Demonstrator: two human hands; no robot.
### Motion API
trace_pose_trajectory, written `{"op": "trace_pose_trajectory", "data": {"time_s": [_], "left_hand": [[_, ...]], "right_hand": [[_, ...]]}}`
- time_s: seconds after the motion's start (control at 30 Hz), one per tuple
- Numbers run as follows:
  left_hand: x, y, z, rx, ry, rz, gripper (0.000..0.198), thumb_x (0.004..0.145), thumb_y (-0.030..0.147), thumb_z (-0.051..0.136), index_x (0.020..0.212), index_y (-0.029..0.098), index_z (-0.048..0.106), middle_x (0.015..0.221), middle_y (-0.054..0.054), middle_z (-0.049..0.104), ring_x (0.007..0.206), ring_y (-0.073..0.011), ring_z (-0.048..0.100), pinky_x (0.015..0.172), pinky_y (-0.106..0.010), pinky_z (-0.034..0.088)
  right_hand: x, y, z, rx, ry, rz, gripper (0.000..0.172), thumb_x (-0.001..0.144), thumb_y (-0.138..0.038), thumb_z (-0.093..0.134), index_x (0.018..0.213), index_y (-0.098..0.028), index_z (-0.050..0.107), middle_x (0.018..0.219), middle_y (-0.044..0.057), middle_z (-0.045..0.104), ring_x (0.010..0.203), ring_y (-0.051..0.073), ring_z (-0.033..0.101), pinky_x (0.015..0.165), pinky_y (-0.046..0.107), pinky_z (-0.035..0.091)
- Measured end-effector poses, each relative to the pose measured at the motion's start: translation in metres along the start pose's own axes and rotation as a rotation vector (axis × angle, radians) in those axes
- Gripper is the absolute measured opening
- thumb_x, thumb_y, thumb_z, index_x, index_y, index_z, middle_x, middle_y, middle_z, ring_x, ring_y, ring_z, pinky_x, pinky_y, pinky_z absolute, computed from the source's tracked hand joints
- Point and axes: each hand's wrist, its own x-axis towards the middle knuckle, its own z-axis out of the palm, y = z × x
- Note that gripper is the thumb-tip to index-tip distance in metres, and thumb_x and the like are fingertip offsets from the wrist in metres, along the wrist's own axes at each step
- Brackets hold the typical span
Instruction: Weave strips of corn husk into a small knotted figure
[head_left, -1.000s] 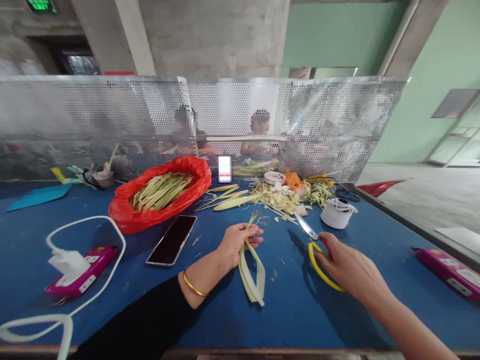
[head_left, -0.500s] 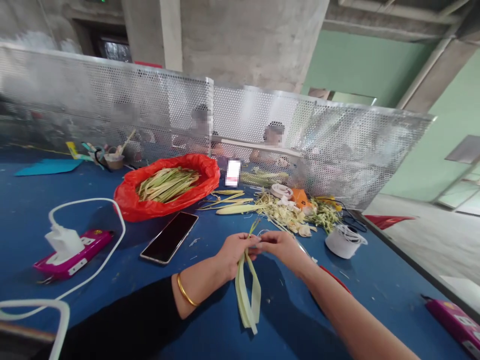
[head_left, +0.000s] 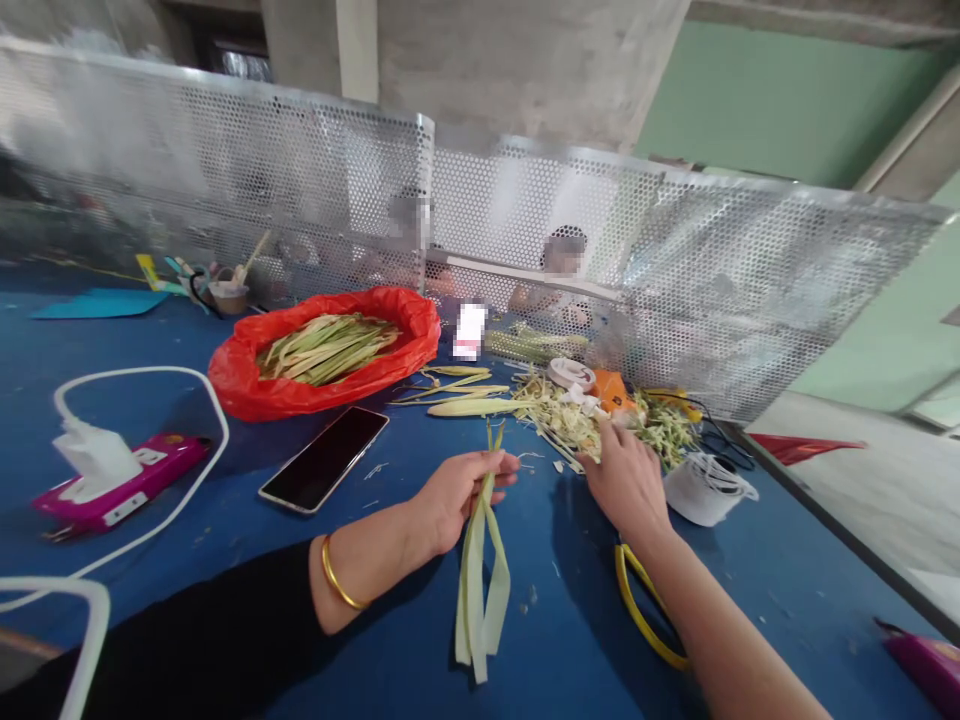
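My left hand is closed round the upper end of a few pale green leaf strips, which trail toward me on the blue table. My right hand reaches forward to the edge of a pile of leaf scraps. Its back faces me and hides the fingertips. Yellow-handled scissors lie on the table under my right forearm, with no hand on them.
A red bag of green strips sits at the back left, a black phone in front of it. A pink power strip with a white charger lies left. A white roll stands right. People sit behind the perforated screen.
My right hand let go of the scissors, came to the strips at my left hand, then moved forward to the scrap pile. The left hand kept its hold.
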Motion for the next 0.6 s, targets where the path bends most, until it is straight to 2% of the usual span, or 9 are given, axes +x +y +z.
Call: {"op": "trace_pose_trajectory", "data": {"time_s": [0.03, 0.1, 0.17, 0.23, 0.3, 0.37, 0.47, 0.53, 0.6], "left_hand": [[-0.001, 0.001, 0.000, -0.001, -0.012, 0.033, 0.021, 0.081, 0.031, 0.066, 0.089, 0.014, 0.072, 0.111, -0.010, 0.070, 0.104, -0.0192, 0.063, 0.080, -0.023, 0.049], [-0.002, 0.003, 0.000, -0.022, -0.034, 0.086, 0.024, 0.078, 0.033, 0.069, 0.093, 0.014, 0.073, 0.114, -0.010, 0.069, 0.113, -0.0216, 0.059, 0.085, -0.024, 0.046], [-0.004, 0.003, 0.001, -0.054, -0.050, 0.119, 0.025, 0.076, 0.033, 0.071, 0.093, 0.015, 0.073, 0.116, -0.011, 0.068, 0.117, -0.0233, 0.056, 0.086, -0.026, 0.046], [-0.005, 0.002, 0.001, -0.052, -0.060, 0.125, 0.026, 0.075, 0.033, 0.071, 0.093, 0.015, 0.073, 0.120, -0.012, 0.066, 0.120, -0.0235, 0.053, 0.086, -0.026, 0.046], [-0.006, 0.002, 0.001, 0.016, -0.050, 0.131, 0.031, 0.078, 0.037, 0.069, 0.099, 0.014, 0.072, 0.121, -0.012, 0.065, 0.118, -0.0228, 0.054, 0.086, -0.027, 0.046], [-0.007, 0.003, 0.001, 0.136, 0.001, 0.185, 0.041, 0.084, 0.045, 0.060, 0.109, 0.014, 0.067, 0.116, -0.013, 0.067, 0.105, -0.0221, 0.061, 0.083, -0.029, 0.048], [-0.009, 0.006, 0.000, 0.337, 0.098, 0.378, 0.052, 0.089, 0.052, 0.048, 0.126, 0.016, 0.057, 0.103, -0.011, 0.070, 0.079, -0.0187, 0.067, 0.074, -0.030, 0.049], [-0.009, 0.009, -0.001, 0.433, 0.045, 0.455, 0.053, 0.089, 0.051, 0.048, 0.131, 0.019, 0.054, 0.099, -0.010, 0.070, 0.074, -0.0181, 0.067, 0.071, -0.030, 0.050], [-0.008, 0.011, -0.001, 0.470, -0.092, 0.435, 0.050, 0.089, 0.048, 0.050, 0.130, 0.020, 0.056, 0.101, -0.009, 0.071, 0.077, -0.0191, 0.068, 0.071, -0.029, 0.050]], "right_hand": [[-0.005, -0.008, 0.001, 0.038, -0.082, -0.030, 0.034, 0.083, -0.031, 0.056, 0.111, -0.013, 0.064, 0.118, 0.019, 0.064, 0.112, 0.035, 0.055, 0.095, 0.047, 0.038], [-0.021, -0.028, 0.010, 0.359, -0.350, -0.087, 0.028, 0.086, -0.040, 0.054, 0.099, -0.019, 0.068, 0.102, 0.011, 0.071, 0.097, 0.027, 0.063, 0.087, 0.038, 0.045], [-0.041, -0.048, 0.022, 0.686, -0.590, -0.097, 0.024, 0.082, -0.040, 0.059, 0.092, -0.020, 0.067, 0.091, 0.006, 0.072, 0.087, 0.023, 0.066, 0.079, 0.033, 0.049], [-0.059, -0.063, 0.032, 0.829, -0.627, -0.026, 0.019, 0.078, -0.038, 0.064, 0.078, -0.019, 0.063, 0.070, 0.001, 0.067, 0.067, 0.017, 0.063, 0.065, 0.028, 0.049], [-0.068, -0.070, 0.036, 0.936, -0.670, 0.099, 0.023, 0.076, -0.040, 0.065, 0.069, -0.019, 0.059, 0.059, -0.002, 0.060, 0.053, 0.013, 0.058, 0.055, 0.025, 0.046], [-0.067, -0.070, 0.032, 1.010, -0.693, 0.246, 0.025, 0.072, -0.041, 0.068, 0.069, -0.017, 0.060, 0.056, -0.003, 0.059, 0.046, 0.010, 0.053, 0.049, 0.023, 0.043], [-0.056, -0.063, 0.019, 1.093, -0.698, 0.413, 0.028, 0.067, -0.040, 0.074, 0.073, -0.015, 0.063, 0.054, -0.003, 0.059, 0.040, 0.007, 0.050, 0.044, 0.019, 0.039], [-0.050, -0.059, 0.012, 1.125, -0.749, 0.458, 0.029, 0.065, -0.039, 0.076, 0.073, -0.015, 0.063, 0.052, -0.003, 0.058, 0.038, 0.006, 0.048, 0.040, 0.018, 0.037], [-0.047, -0.057, 0.007, 1.122, -0.853, 0.454, 0.030, 0.065, -0.040, 0.077, 0.072, -0.014, 0.062, 0.050, -0.004, 0.057, 0.035, 0.005, 0.047, 0.037, 0.017, 0.034]]}}
